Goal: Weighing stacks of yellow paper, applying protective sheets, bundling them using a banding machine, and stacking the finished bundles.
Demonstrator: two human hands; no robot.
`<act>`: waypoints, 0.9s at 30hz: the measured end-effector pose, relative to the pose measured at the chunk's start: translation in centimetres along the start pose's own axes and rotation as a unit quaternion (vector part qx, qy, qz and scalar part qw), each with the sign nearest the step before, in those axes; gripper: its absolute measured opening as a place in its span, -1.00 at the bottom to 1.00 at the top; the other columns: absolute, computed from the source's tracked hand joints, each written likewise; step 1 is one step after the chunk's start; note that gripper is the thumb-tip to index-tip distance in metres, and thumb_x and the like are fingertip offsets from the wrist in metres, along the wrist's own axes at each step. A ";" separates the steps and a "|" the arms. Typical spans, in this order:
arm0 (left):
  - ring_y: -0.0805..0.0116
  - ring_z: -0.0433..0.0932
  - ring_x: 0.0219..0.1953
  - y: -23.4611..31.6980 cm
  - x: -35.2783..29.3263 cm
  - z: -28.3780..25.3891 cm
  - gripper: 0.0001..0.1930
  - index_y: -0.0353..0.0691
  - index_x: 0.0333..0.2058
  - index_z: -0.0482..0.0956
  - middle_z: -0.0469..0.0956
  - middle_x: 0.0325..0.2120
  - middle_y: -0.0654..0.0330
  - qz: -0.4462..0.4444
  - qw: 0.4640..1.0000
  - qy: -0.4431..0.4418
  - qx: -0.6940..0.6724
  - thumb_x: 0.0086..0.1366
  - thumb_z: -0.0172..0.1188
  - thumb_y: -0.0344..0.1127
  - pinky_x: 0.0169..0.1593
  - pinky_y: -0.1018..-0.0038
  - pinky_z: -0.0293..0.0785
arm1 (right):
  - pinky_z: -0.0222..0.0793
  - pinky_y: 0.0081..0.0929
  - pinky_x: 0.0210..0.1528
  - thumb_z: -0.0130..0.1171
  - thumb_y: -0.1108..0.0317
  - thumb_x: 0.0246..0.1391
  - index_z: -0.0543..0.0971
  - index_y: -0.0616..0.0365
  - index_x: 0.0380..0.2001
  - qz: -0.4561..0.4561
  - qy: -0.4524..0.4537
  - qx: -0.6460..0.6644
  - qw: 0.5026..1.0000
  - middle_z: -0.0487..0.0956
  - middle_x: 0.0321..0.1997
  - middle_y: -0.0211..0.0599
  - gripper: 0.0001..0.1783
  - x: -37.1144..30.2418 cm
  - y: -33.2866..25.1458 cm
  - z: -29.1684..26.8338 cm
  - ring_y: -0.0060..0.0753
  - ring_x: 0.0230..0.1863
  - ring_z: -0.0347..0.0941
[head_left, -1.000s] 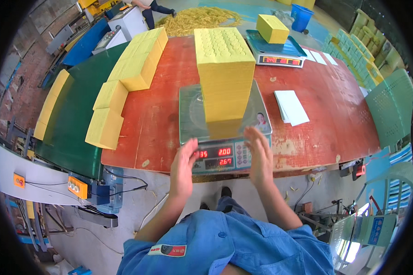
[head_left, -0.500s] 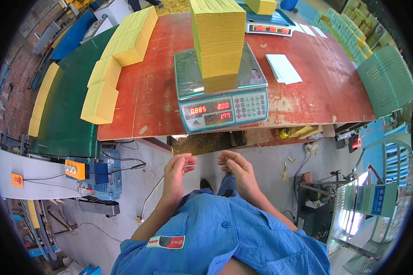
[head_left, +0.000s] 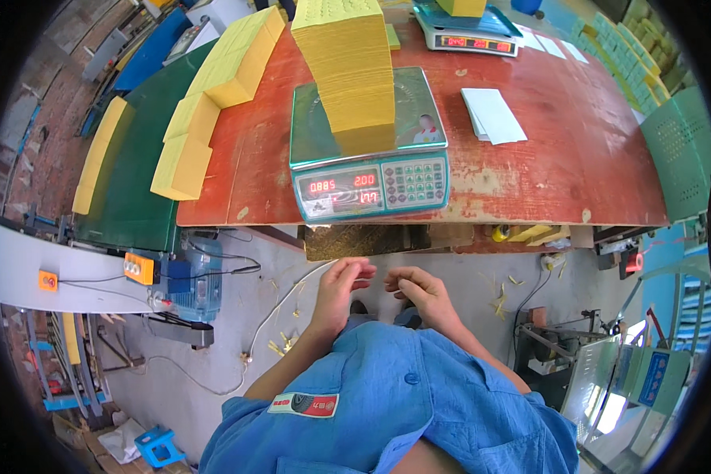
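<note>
The left hand (head_left: 344,288) and right hand (head_left: 422,292) hover short of the table's (head_left: 553,178) front edge, a gap between them, fingers half curled, gripping nothing. At that edge the scale (head_left: 371,189) bears the tall yellow stack (head_left: 351,79). Tabletop stretches rightward past papers (head_left: 494,114) toward a chair (head_left: 683,150); blocks (head_left: 183,164) line the left, a second scale (head_left: 474,41) behind.

We find a yellow stack (head_left: 349,75) blocking passage over the near scale (head_left: 417,95); right of that scale, our right hand (head_left: 420,291) could cross bare desk (head_left: 545,174) up to white sheets (head_left: 492,116); left of it, yellow blocks (head_left: 191,118) obstruct us
</note>
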State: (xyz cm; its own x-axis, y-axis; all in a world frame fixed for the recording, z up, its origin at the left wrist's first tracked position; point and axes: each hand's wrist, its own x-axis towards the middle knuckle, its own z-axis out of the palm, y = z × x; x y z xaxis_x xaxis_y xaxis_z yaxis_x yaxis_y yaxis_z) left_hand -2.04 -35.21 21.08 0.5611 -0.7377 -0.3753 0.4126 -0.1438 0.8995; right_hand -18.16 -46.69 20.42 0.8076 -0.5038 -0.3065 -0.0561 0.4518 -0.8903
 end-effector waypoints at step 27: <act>0.37 0.61 -0.22 20.2 14.3 -6.4 -0.82 -0.40 -0.16 0.58 0.63 -0.30 0.10 0.378 0.922 0.067 0.050 0.40 0.03 -0.46 -0.08 0.46 0.55 | 0.40 -0.44 0.02 0.05 0.40 0.27 0.58 0.29 -0.12 -0.024 0.012 0.041 0.999 0.63 -0.16 -0.27 -0.77 8.4 -6.4 -0.2 -0.47 -0.11 0.51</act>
State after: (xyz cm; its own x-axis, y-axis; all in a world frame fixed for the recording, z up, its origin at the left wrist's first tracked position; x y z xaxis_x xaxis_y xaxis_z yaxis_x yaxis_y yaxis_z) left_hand 18.91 -44.48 32.48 0.7476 -0.5645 0.3498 -0.1978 0.3136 0.9287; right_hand -11.15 -53.98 23.43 0.7942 -0.5425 -0.2736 0.0306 0.4854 -0.8737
